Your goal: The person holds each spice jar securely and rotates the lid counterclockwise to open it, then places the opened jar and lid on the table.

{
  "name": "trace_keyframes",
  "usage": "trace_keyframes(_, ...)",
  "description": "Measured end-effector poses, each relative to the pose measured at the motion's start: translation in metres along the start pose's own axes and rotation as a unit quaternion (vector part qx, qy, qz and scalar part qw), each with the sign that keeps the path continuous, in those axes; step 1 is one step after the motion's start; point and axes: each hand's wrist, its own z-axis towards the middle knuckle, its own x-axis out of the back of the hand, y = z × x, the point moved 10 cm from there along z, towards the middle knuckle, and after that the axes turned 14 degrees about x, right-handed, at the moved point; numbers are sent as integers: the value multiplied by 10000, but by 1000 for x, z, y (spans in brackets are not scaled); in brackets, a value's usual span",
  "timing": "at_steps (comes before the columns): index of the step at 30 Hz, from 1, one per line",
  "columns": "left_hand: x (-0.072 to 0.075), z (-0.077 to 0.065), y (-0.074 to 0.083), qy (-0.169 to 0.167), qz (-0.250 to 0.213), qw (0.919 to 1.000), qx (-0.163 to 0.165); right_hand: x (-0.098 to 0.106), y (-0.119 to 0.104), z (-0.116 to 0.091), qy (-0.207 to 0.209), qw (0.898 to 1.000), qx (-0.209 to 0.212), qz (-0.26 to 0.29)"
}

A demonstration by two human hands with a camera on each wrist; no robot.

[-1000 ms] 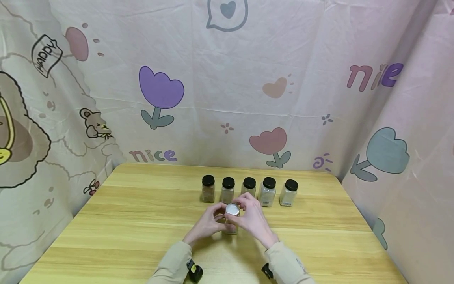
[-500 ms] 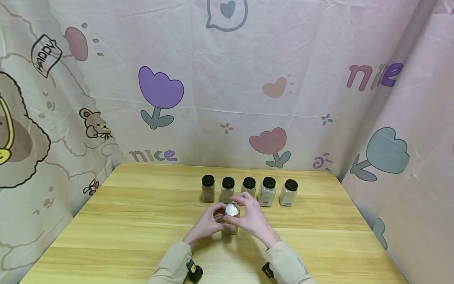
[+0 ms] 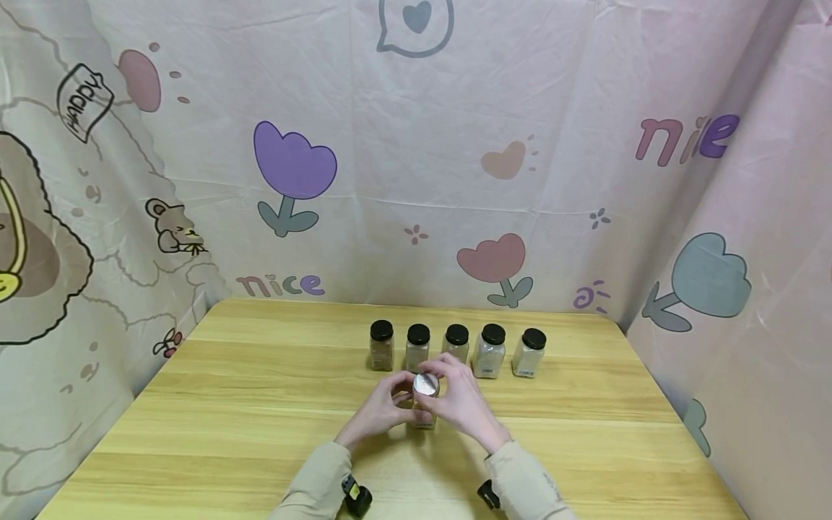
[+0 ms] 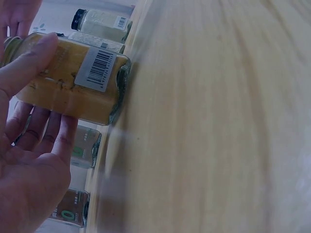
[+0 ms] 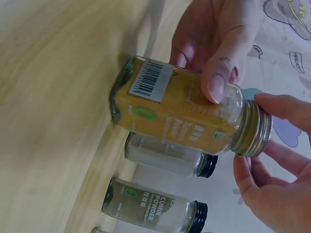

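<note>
A square glass spice jar (image 5: 180,111) of orange-yellow powder, labelled as turmeric, stands upright on the table in the middle of the head view. My left hand (image 3: 377,412) grips its body from the left, thumb across the near side. At the top, my right hand (image 3: 464,397) pinches the silver metal lid (image 3: 425,384) between thumb and fingers. The right wrist view shows those fingertips right at the lid's ribbed edge, above the threaded glass neck. A barcode sticker (image 4: 97,68) shows on the jar's lower side.
Behind the hands, several black-lidded spice jars stand in a row, from a brown-filled jar (image 3: 381,347) on the left to a pale one (image 3: 529,354) on the right. One reads cumin powder (image 5: 150,206). A patterned cloth (image 3: 416,180) hangs behind the wooden table (image 3: 260,404).
My right fingers shift slightly back and forth around the lid, and the shine on its top alters. My left hand and the jar stay in place.
</note>
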Motion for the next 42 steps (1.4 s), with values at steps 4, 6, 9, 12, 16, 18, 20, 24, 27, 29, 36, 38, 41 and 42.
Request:
trace_keyframes(4, 0, 0, 0, 14, 33, 10000, -13, -1, 1, 0, -101, 9997, -26, 209)
trace_keyframes(6, 0, -1, 0, -2, 25, 10000, -18, 0, 1, -1, -39, 10000, -22, 41)
trace_keyframes(9, 0, -1, 0, 1, 29, 10000, 1, 2, 0, -1, 154, 9990, 35, -426)
trace_keyframes(12, 0, -1, 0, 4, 54, 10000, 8, 4, -3, 0, 366, 9965, 116, -737)
trace_keyframes(16, 0, 0, 1, -31, 7, 10000, -45, 5, -3, 0, 463, 9967, 131, -656)
trace_keyframes(18, -1, 0, 1, -56, -35, 9999, -89, 4, -2, 0, 406, 9978, 102, -508)
trace_keyframes(20, -1, 0, 1, -55, -56, 9999, -97, 4, -1, 0, 300, 9989, 54, -359)
trace_keyframes(24, -1, 0, 1, -42, -37, 9999, -96, 2, 1, 0, 110, 9999, -12, -117)
trace_keyframes(27, -1, 0, 0, -46, -34, 10000, -42, 3, 1, 0, 126, 9998, -11, -161)
trace_keyframes(29, -1, 0, -1, -44, -13, 10000, -6, 3, 2, -1, 214, 9993, -10, -314)
trace_keyframes(36, -1, 1, 0, -88, -84, 9999, -32, 6, 2, -1, 480, 9967, -37, -646)
trace_keyframes(38, -1, 1, 0, -95, -114, 9999, -40, 5, 1, -1, 432, 9976, -10, -550)
trace_keyframes(41, -1, 1, 0, -78, -117, 9999, -35, 4, 0, 1, 277, 9991, 59, -315)
trace_keyframes(42, -1, 1, -1, -73, -119, 9999, -19, 3, 0, 1, 212, 9995, 71, -225)
